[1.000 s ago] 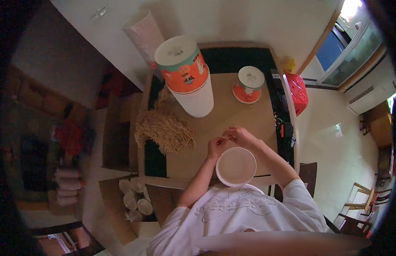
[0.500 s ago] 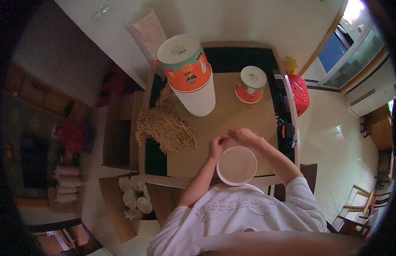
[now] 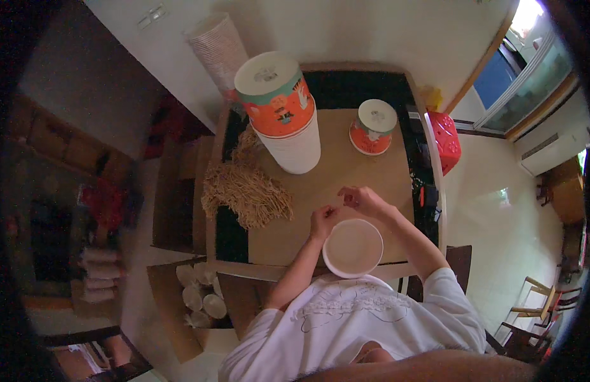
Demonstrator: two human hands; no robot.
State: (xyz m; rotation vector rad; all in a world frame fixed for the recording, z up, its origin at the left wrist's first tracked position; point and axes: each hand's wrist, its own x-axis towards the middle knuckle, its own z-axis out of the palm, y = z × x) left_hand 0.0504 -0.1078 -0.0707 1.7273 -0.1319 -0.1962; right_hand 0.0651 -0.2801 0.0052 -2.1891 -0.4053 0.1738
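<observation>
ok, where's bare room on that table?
Free: brown mat between tall stack and small tub, down to the right hand; also mat below the twine, left of the left arm. Crowded: far left, with stack and twine; near edge, with bowl between arms.

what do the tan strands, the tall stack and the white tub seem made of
Tan strands: perhaps raffia, paper or cotton; matte, thin and tangled.
Tall stack: probably paperboard; smooth, with a printed orange-and-teal pattern on top.
White tub: likely paperboard too, though plastic is possible; smooth, pale inside.

Tub point(image 3: 353, 247) apparently at table edge point(image 3: 244, 270)
</observation>
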